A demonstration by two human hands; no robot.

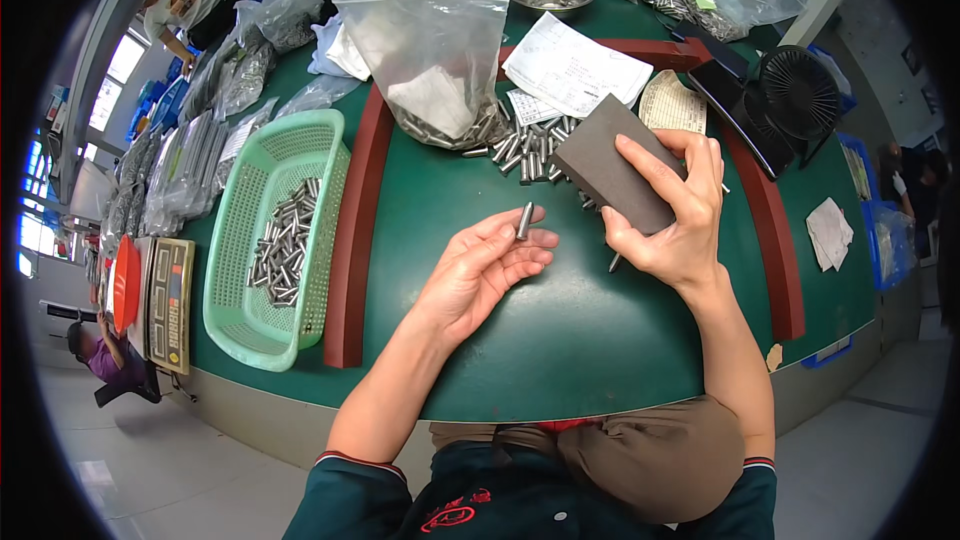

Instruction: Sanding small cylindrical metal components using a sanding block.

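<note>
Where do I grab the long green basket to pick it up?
I'd grip the green basket by both narrow ends of its rim, from above: it sits open side up, its rim clears the metal pins, and the red bar crowds its right side.

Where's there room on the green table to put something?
Between the left hand and right hand, toward the green table's near edge; a smaller patch between the right red bar and pale cloth. Past the hands, metal pins, a plastic bag and papers crowd it.

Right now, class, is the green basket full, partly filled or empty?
Partly filled: inside the green basket, loose metal pins cover the middle of the floor, while its near end shows bare.
</note>
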